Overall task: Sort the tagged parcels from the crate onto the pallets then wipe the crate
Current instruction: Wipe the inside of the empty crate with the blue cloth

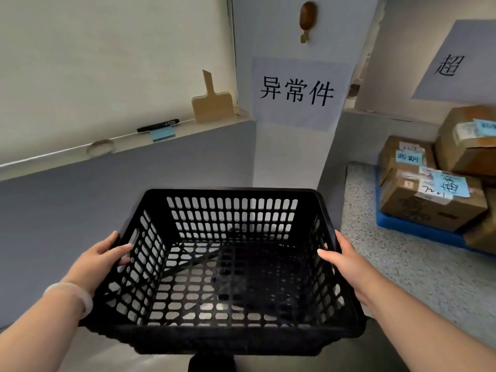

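Observation:
A black perforated plastic crate (230, 218) is held up in front of me, with nothing inside it. My left hand (106, 255) grips its left rim, thumb inside the wall. My right hand (342, 257) grips the right rim the same way. Several brown cardboard parcels (429, 200) with blue sticky tags are stacked on a blue pallet (418, 233) at the right.
A paper sign (298, 92) hangs on the wall column ahead, and another sign (453, 63) on the right wall above the parcels. The ledge at the left carries a black marker (158, 125), blue sticky notes (162, 134) and a wooden board (212, 103). Speckled floor (402, 264) lies at the right.

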